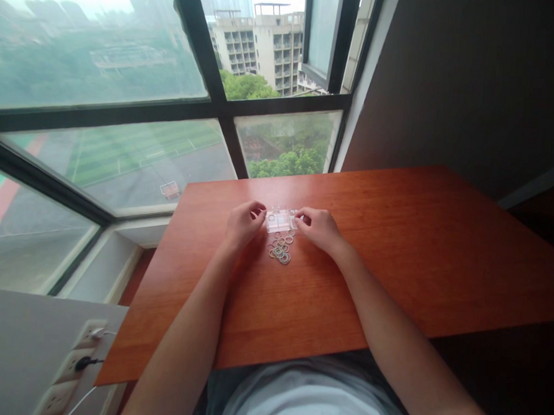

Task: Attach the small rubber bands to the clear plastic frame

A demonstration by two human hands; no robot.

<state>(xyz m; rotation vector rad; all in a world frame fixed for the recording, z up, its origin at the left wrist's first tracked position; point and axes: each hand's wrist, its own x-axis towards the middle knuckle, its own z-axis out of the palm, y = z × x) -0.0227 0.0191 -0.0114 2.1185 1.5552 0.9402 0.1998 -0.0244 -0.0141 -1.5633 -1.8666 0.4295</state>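
Hands at small clear box, rings loose below
Left hand (pixel 244 221) and right hand (pixel 318 225) pinch clear box (pixel 280 221) ends, steadying it; rings (pixel 281 248) piled on table (pixel 397 240)

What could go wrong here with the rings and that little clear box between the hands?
The loose rings lie in an unguarded heap on the table, so a wrist sweep could scatter them. The clear box is light and pinched only at its ends by the left hand and right hand; it might tip.

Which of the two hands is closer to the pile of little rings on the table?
The right hand: the ring pile reaches up almost to its knuckles, while the left hand sits farther off beside the clear plastic box.
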